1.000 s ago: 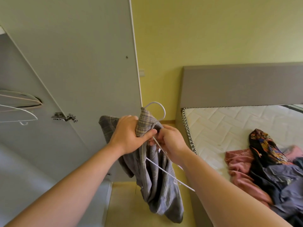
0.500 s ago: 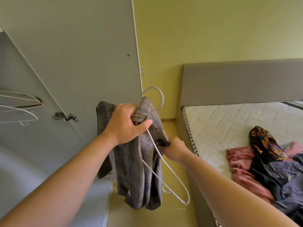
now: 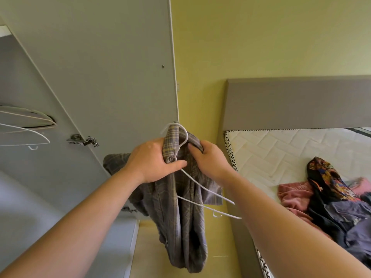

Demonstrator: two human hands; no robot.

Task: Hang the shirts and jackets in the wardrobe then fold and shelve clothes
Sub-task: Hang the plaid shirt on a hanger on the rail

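Observation:
A grey plaid shirt (image 3: 180, 221) hangs down in front of me, bunched at its collar. My left hand (image 3: 152, 159) grips the collar together with the neck of a white wire hanger (image 3: 208, 193). The hanger's hook pokes up above the fabric and its lower arm sticks out to the right, outside the shirt. My right hand (image 3: 208, 159) grips the shirt's fabric on the right side of the collar. Both hands are held close together in front of the open wardrobe door (image 3: 112, 77).
Empty white hangers (image 3: 24, 129) hang inside the wardrobe at the left. A door hinge (image 3: 84, 140) shows on the frame. At the right stands a bed with a grey headboard (image 3: 297, 103) and white mattress (image 3: 281, 153); a pile of clothes (image 3: 329, 199) lies on it.
My right hand rose from the shirt's lower front to the collar beside my left hand. The hanger swung up, its arm now pointing right.

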